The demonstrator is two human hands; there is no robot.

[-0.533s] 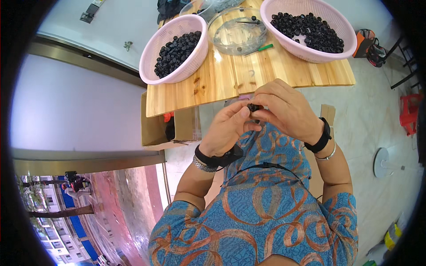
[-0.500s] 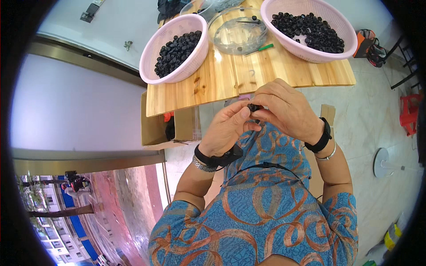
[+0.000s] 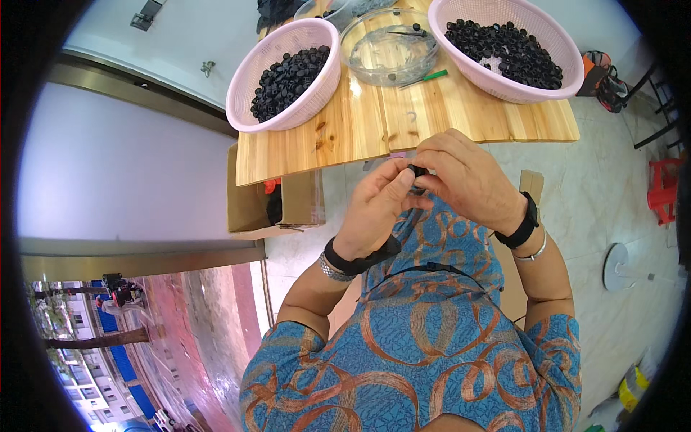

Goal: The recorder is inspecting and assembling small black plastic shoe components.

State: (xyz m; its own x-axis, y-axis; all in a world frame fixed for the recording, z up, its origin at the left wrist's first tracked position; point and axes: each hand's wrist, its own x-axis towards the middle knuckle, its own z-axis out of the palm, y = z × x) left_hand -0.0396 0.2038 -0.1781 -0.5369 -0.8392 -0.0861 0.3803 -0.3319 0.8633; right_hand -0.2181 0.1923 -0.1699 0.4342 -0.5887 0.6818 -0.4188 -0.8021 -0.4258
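A small black round part [image 3: 415, 171] is pinched between both my hands, just off the near edge of the table. My left hand [image 3: 376, 203] grips it between thumb and fingers, the thumb lying along its near side. From the right, the fingertips of my right hand [image 3: 469, 174] close on the same part and cover much of it. Many similar black parts fill the left pink basket [image 3: 317, 108] and the right pink basket [image 3: 504, 88] on the table. Between the baskets sits a clear round tray [image 3: 389, 78] with clear pieces and a few black ones.
The wooden table [image 3: 360, 133] spans the space beyond my hands. A green-handled tool [image 3: 434, 75] lies by the tray, near a small clear ring [image 3: 411, 116]. An open cardboard box [image 3: 302, 201] stands under the table's left side. A red stool [image 3: 664, 189] is at far right.
Both hands stay on the black part. My left hand has shifted slightly right and its wrist has turned a little; the part now sits more upright between the fingers.
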